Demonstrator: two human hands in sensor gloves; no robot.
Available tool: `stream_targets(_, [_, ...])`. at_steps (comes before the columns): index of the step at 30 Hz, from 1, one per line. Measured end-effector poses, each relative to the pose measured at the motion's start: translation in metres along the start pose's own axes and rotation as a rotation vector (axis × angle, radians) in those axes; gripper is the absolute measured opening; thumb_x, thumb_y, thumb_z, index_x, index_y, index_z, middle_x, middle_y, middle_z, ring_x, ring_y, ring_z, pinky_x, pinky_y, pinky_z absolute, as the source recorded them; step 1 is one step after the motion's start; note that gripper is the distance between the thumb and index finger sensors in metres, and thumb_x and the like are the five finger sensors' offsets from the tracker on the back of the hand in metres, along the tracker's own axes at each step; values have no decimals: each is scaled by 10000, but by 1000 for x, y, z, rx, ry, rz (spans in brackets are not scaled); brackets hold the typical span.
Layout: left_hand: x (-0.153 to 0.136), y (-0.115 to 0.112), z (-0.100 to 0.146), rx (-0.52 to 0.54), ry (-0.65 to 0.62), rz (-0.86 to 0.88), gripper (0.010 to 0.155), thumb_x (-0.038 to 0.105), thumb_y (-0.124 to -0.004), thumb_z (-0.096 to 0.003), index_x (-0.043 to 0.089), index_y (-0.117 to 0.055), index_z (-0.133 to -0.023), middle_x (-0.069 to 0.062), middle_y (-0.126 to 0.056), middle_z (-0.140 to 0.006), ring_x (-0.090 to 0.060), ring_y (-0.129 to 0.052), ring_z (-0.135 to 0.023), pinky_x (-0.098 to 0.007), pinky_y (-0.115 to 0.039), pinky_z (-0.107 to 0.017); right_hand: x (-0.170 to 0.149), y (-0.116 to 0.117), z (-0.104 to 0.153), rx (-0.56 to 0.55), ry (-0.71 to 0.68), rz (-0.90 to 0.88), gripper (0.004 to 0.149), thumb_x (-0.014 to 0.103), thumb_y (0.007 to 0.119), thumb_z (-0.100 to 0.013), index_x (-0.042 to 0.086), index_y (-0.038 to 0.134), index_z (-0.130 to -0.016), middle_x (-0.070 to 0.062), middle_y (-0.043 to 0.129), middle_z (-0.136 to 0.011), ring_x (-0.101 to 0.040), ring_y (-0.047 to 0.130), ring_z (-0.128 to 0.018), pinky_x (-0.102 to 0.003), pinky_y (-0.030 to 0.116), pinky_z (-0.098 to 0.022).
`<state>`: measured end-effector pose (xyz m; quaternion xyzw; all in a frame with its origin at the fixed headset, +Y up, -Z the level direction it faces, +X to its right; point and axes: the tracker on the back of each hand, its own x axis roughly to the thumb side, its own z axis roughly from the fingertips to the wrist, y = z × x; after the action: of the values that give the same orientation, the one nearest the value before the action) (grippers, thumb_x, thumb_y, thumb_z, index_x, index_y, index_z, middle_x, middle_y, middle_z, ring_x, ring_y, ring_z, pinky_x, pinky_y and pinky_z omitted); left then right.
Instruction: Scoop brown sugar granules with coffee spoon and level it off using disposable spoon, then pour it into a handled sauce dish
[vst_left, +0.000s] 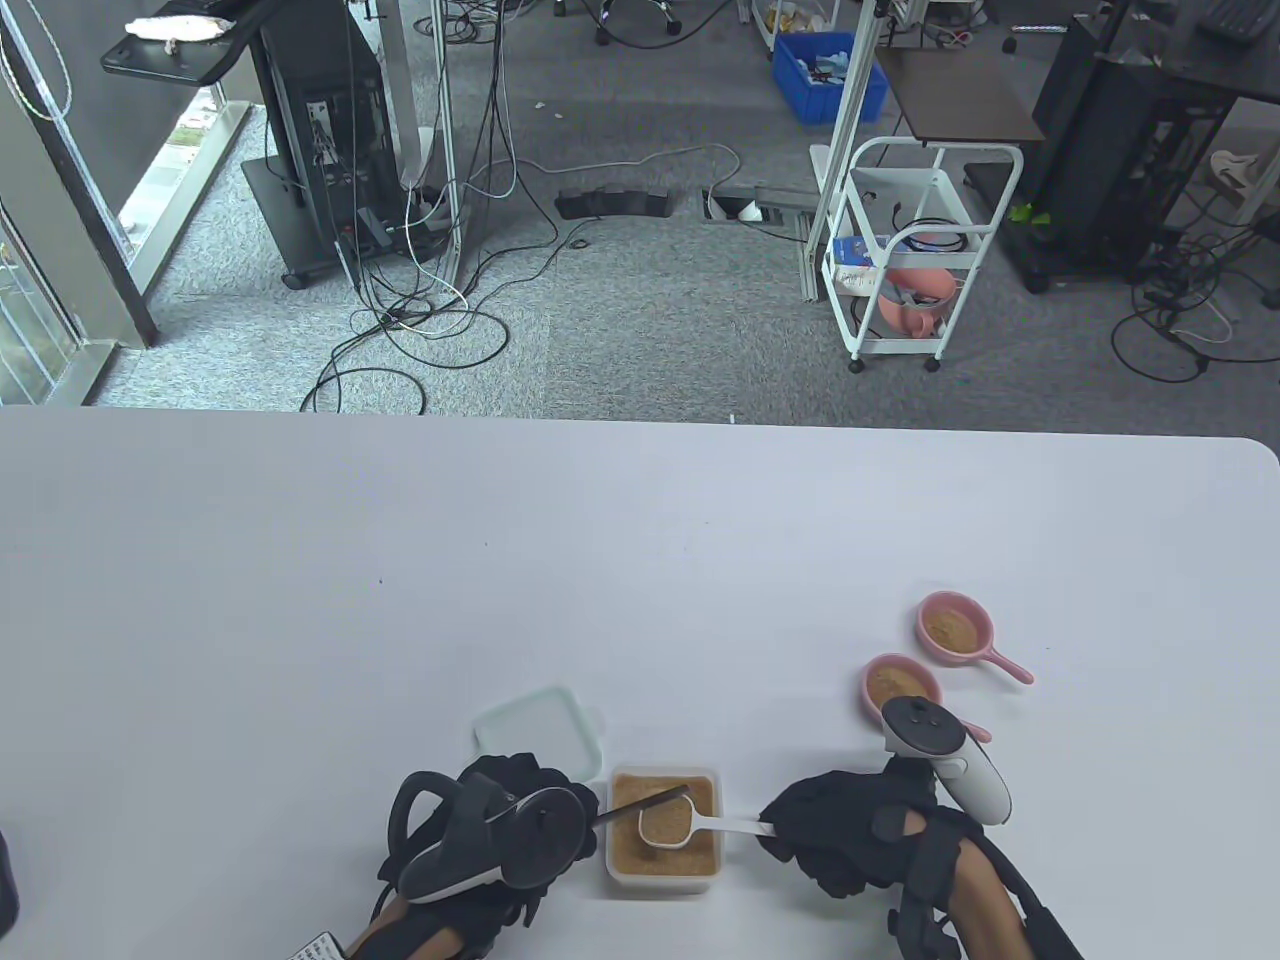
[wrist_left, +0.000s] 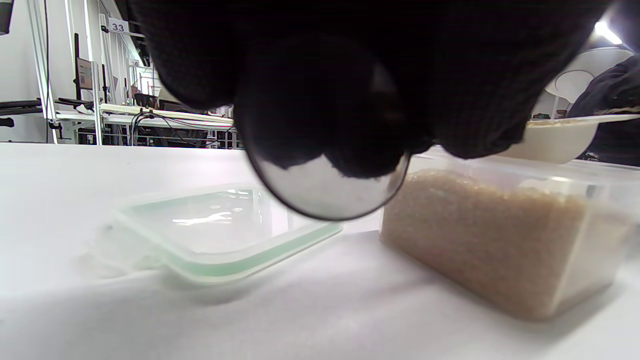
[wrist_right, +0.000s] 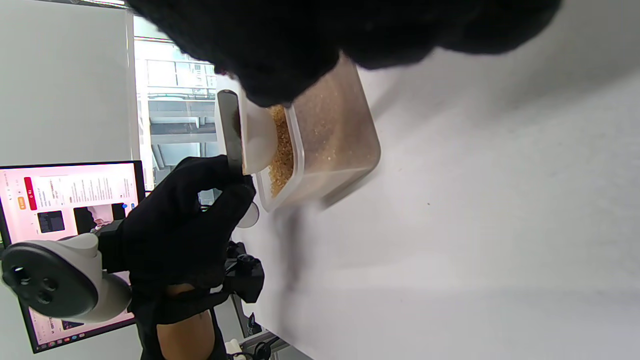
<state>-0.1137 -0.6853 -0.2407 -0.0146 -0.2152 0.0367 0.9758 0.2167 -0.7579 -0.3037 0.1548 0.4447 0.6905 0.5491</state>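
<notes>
A clear tub of brown sugar (vst_left: 660, 870) (wrist_left: 500, 240) (wrist_right: 330, 140) stands at the table's near edge. My right hand (vst_left: 775, 828) (wrist_right: 300, 40) pinches the handle of the white coffee spoon (vst_left: 668, 822) (wrist_right: 256, 137), whose bowl is full of sugar and sits just over the tub. My left hand (vst_left: 590, 812) (wrist_left: 350, 100) (wrist_right: 185, 220) grips the disposable spoon by its shiny bowl end (wrist_left: 325, 197). Its dark handle (vst_left: 640, 802) (wrist_right: 230, 125) lies across the coffee spoon's top. Two pink handled sauce dishes (vst_left: 955, 628) (vst_left: 900, 685) stand to the right, both holding sugar.
The tub's green-rimmed lid (vst_left: 540, 730) (wrist_left: 220, 225) lies flat just behind and left of the tub. The nearer sauce dish is partly hidden by the right hand's tracker (vst_left: 945, 755). White tabletop (vst_left: 400, 600) stretches behind and to the left.
</notes>
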Motion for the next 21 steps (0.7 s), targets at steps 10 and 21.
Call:
stream_targets(10, [-3,-1,-1,0,17,3,404,571,-886,-400,443,-925,-782,156,-1021,-697,-126,-1046,-671,-419,-809,-673,0,0,1,-5,3,-2,447,358,759,-516,63,864,-835,15,959,-398,-205,911,-178,-526,770,-398])
stream_targets(21, [-8,1,-1,-6,38,3,404,572,-885,-401,441,-926,-782,154,-1022,-696,-126,-1047,-669,-421,-809,-671,0,-1,2,-7,7,-1,446,358,760,-517,64,864,-835,15,959,-397,-206,911,-178,-526,770,-399])
